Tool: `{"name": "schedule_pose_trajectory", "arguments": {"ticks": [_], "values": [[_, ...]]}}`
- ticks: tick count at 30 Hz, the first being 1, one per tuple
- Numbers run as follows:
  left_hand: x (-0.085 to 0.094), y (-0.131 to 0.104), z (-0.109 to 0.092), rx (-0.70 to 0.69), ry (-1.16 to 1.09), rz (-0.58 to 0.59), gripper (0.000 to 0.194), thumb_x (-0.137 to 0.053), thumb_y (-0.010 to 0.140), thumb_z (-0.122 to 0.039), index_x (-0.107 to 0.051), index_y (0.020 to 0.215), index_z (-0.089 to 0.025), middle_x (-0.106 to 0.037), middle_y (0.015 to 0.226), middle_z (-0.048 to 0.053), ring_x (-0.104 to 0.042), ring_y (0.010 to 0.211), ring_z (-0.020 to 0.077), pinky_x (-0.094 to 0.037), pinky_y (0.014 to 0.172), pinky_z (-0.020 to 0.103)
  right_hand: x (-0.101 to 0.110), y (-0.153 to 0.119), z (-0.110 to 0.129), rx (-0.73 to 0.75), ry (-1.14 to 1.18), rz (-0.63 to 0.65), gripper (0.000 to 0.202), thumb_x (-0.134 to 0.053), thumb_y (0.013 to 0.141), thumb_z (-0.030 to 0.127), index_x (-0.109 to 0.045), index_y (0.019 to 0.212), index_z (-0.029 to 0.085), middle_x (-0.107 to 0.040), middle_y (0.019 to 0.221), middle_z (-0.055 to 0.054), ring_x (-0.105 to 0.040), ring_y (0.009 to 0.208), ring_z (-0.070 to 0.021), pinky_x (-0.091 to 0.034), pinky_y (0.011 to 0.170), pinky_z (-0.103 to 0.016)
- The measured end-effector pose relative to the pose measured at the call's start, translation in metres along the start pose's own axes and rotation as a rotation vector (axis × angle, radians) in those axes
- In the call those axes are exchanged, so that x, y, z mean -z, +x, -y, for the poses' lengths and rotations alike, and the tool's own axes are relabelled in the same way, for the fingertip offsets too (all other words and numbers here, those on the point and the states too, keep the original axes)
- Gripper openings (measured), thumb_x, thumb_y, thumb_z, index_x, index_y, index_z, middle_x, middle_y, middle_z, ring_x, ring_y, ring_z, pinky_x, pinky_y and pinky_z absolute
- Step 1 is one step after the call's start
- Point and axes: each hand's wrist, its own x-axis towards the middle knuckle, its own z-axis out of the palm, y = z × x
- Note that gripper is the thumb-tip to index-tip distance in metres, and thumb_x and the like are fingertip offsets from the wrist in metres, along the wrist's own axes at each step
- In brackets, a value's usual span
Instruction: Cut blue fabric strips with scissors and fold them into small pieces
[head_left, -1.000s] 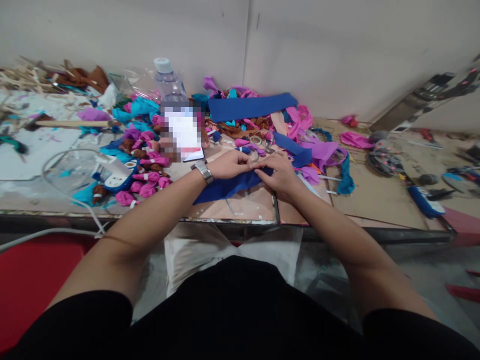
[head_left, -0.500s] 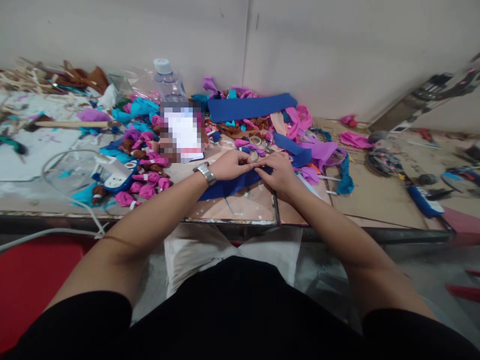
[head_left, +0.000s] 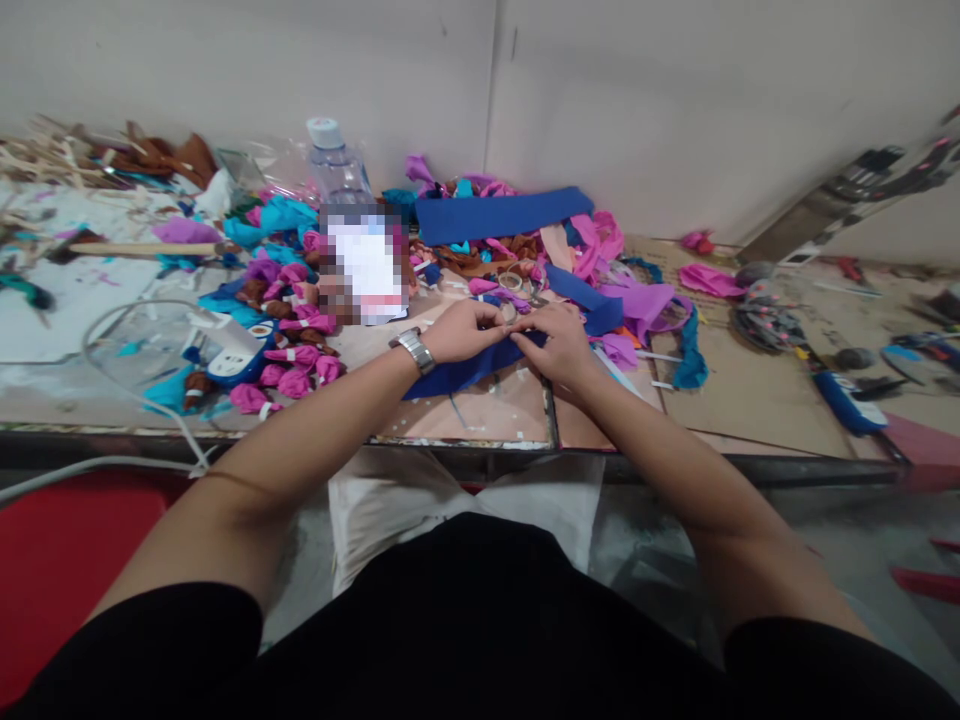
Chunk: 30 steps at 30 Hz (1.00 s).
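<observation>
A dark blue cloth strip (head_left: 469,372) lies on the table under both hands. My left hand (head_left: 463,333), with a metal watch (head_left: 414,350) at the wrist, is closed, its fingertips pinched at the strip's upper edge. Touching those fingertips, my right hand (head_left: 559,342) is also closed in a pinch at the same edge. Any small item between the fingertips is too small to make out. Just behind the hands is a roll of tape (head_left: 511,282).
Knotted pink and brown cloth pieces (head_left: 296,382) are heaped at the left, near a bottle (head_left: 339,170) and a lit phone (head_left: 367,262). Another blue strip (head_left: 502,215) rests on the pile behind. A white cable (head_left: 135,462) crosses the left table edge.
The blue strip's left end has shifted slightly to the right under my left hand. Both hands have otherwise stayed almost in place.
</observation>
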Motion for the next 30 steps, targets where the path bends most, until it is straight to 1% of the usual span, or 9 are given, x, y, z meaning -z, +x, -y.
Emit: {"name": "schedule_pose_trajectory", "arguments": {"ticks": [5, 9, 12, 18, 22, 30], "values": [[-0.0005, 0.0010, 0.0024, -0.001, -0.017, 0.003, 0.041, -0.066, 0.092, -0.053, -0.069, 0.080, -0.014, -0.065, 0.073, 0.001, -0.050, 0.066, 0.0120, -0.037, 0.065, 0.028, -0.0008, 0.0000, -0.0016, 0.006, -0.004, -0.014, 0.012, -0.069, 0.095, 0.034, -0.078, 0.095, 0.026, -0.081, 0.101, -0.007, -0.068, 0.105, -0.0305, -0.037, 0.107, -0.052], [-0.0023, 0.0016, 0.0054, -0.005, -0.019, 0.025, 0.041, -0.064, 0.093, -0.054, -0.069, 0.082, -0.014, -0.066, 0.075, 0.002, -0.052, 0.067, 0.0131, -0.039, 0.066, 0.028, -0.0024, -0.0007, -0.0045, 0.005, 0.005, -0.001, 0.015, -0.067, 0.096, 0.036, -0.076, 0.094, 0.025, -0.081, 0.101, -0.008, -0.068, 0.105, -0.0305, -0.038, 0.105, -0.052], [-0.0032, 0.0015, 0.0070, -0.013, 0.003, 0.012, 0.041, -0.062, 0.094, -0.053, -0.069, 0.082, -0.014, -0.067, 0.076, 0.003, -0.054, 0.068, 0.0136, -0.039, 0.066, 0.028, -0.0038, -0.0010, -0.0063, 0.001, 0.025, 0.003, 0.016, -0.066, 0.097, 0.037, -0.075, 0.095, 0.024, -0.080, 0.102, -0.009, -0.067, 0.106, -0.0310, -0.038, 0.105, -0.052], [-0.0021, 0.0006, 0.0064, -0.031, 0.075, -0.002, 0.037, -0.062, 0.094, -0.050, -0.070, 0.083, -0.015, -0.068, 0.076, 0.002, -0.055, 0.069, 0.0141, -0.039, 0.067, 0.028, -0.0054, -0.0010, -0.0088, 0.009, 0.052, 0.008, 0.011, -0.068, 0.095, 0.034, -0.074, 0.095, 0.024, -0.079, 0.100, -0.007, -0.067, 0.104, -0.0302, -0.040, 0.104, -0.051], [-0.0010, -0.0006, 0.0039, -0.042, 0.097, 0.001, 0.035, -0.062, 0.095, -0.047, -0.069, 0.082, -0.015, -0.067, 0.075, 0.001, -0.054, 0.068, 0.0133, -0.038, 0.066, 0.028, -0.0056, -0.0011, -0.0092, 0.015, 0.057, 0.009, 0.010, -0.069, 0.095, 0.032, -0.075, 0.094, 0.024, -0.079, 0.098, -0.007, -0.067, 0.102, -0.0298, -0.040, 0.102, -0.051], [0.0005, 0.0000, 0.0033, -0.022, 0.051, 0.041, 0.032, -0.061, 0.094, -0.042, -0.069, 0.079, -0.015, -0.063, 0.070, -0.001, -0.049, 0.063, 0.0111, -0.036, 0.063, 0.027, -0.0067, -0.0014, -0.0082, 0.019, 0.067, 0.017, 0.010, -0.068, 0.094, 0.032, -0.073, 0.094, 0.023, -0.079, 0.098, -0.007, -0.067, 0.100, -0.0296, -0.039, 0.101, -0.051]]}}
